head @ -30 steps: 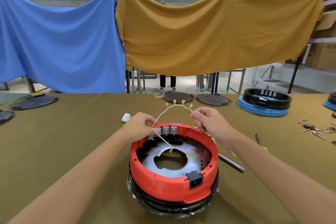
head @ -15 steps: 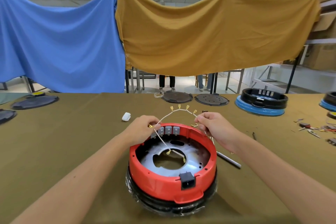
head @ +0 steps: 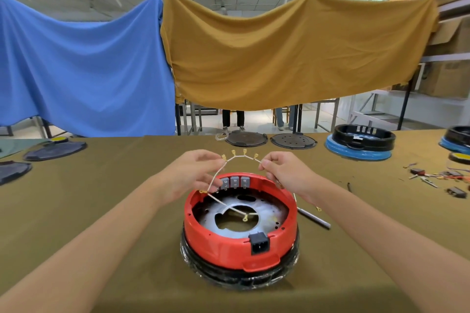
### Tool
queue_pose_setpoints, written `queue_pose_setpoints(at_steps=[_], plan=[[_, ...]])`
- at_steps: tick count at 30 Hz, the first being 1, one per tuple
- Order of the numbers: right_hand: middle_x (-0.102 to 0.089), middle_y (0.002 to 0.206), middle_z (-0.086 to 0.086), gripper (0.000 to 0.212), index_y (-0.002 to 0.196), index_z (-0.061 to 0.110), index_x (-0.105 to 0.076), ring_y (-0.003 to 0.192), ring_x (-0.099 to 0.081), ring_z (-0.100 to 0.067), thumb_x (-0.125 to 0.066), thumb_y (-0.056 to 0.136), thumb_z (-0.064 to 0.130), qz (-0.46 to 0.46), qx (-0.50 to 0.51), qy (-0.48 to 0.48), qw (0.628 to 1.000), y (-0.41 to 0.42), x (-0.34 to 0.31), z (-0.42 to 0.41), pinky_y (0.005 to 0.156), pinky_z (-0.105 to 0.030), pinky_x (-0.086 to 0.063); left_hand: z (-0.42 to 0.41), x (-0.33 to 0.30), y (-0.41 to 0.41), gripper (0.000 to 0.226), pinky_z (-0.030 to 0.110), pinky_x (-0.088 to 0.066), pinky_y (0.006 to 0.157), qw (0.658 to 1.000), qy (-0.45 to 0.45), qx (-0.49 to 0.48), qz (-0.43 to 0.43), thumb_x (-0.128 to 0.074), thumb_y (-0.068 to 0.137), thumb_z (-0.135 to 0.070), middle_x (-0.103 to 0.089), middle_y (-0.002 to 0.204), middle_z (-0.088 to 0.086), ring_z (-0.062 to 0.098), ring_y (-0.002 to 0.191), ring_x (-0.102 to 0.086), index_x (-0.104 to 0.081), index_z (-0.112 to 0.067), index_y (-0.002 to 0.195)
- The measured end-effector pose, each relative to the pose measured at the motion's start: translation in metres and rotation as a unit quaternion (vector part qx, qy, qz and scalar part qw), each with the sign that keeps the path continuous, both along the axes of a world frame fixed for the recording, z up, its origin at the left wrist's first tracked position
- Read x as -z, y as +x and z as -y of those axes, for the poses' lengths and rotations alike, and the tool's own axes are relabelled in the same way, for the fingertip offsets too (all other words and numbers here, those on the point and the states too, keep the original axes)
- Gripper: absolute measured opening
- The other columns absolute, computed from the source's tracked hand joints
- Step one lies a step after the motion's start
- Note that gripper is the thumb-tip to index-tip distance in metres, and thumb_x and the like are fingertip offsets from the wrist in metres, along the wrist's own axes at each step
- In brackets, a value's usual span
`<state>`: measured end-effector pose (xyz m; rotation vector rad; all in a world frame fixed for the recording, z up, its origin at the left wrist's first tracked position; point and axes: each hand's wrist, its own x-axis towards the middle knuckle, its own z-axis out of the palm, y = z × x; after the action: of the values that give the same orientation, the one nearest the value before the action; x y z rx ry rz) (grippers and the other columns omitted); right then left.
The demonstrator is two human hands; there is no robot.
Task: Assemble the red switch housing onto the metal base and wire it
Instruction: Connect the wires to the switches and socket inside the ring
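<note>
- Red switch housing: a glossy plastic ring sitting on a black, film-wrapped unit at the middle of the olive cloth tabletop; the metal base inside it is blurred.
- Above the housing's far rim, a pale braided wire with brass terminals arches between the hands.
- Left hand fingers pinch one end; right hand fingers pinch the other.
- Right of the housing, a grey rod is partly hidden by the right forearm.

Both hands pinch a white wire harness above the red housing. Left hand and right hand hold opposite ends. One lead hangs onto the metal base.
</note>
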<state>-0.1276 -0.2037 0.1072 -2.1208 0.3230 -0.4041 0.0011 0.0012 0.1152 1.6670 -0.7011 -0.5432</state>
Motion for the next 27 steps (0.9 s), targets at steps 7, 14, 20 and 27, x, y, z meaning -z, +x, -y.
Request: queue_pose_setpoints(at_steps=[7, 14, 20, 27], plan=[[-0.066, 0.07, 0.006, 0.015, 0.111, 0.019, -0.057, 0.064, -0.059, -0.003, -0.05, 0.102, 0.03, -0.035, -0.029, -0.189, 0.981, 0.011, 0.0, -0.006, 0.061, -0.021, -0.042, 0.02, 0.015, -0.014, 0.01, 0.022, -0.052, 0.047, 0.955, 0.111, -0.101, 0.257, -0.06, 0.098, -0.019, -0.07, 0.067, 0.004, 0.015, 0.048, -0.067, -0.067, -0.012, 0.1], [-0.066, 0.101, -0.002, 0.024, 0.116, 0.017, -0.065, 0.091, -0.063, -0.021, -0.059, 0.098, 0.032, -0.082, -0.04, -0.368, 0.925, 0.022, 0.005, -0.007, 0.078, -0.032, -0.05, 0.027, 0.026, -0.019, 0.029, 0.043, -0.05, 0.085, 0.81, 0.317, -0.082, 0.486, -0.051, 0.101, -0.03, -0.068, 0.098, 0.009, 0.029, 0.094, -0.063, -0.069, -0.007, 0.103], [-0.068, 0.114, -0.004, 0.027, 0.12, 0.016, -0.066, 0.106, -0.061, -0.024, -0.058, 0.098, 0.031, -0.114, -0.065, -0.423, 0.897, 0.024, 0.015, -0.006, 0.09, -0.038, -0.05, 0.023, 0.035, -0.026, 0.017, 0.045, -0.05, 0.084, 0.831, 0.28, -0.099, 0.471, -0.063, 0.093, -0.023, -0.067, 0.097, 0.006, 0.029, 0.095, -0.061, -0.055, -0.012, 0.104], [-0.073, 0.105, -0.007, 0.019, 0.106, 0.015, -0.075, 0.096, -0.066, -0.026, -0.064, 0.091, 0.022, -0.101, -0.033, -0.417, 0.903, 0.033, 0.019, -0.011, 0.088, -0.041, -0.055, 0.023, 0.04, -0.029, 0.015, 0.036, -0.054, 0.082, 0.844, 0.304, -0.088, 0.433, -0.069, 0.084, -0.02, -0.073, 0.088, 0.001, 0.023, 0.089, -0.068, -0.06, -0.024, 0.074]])
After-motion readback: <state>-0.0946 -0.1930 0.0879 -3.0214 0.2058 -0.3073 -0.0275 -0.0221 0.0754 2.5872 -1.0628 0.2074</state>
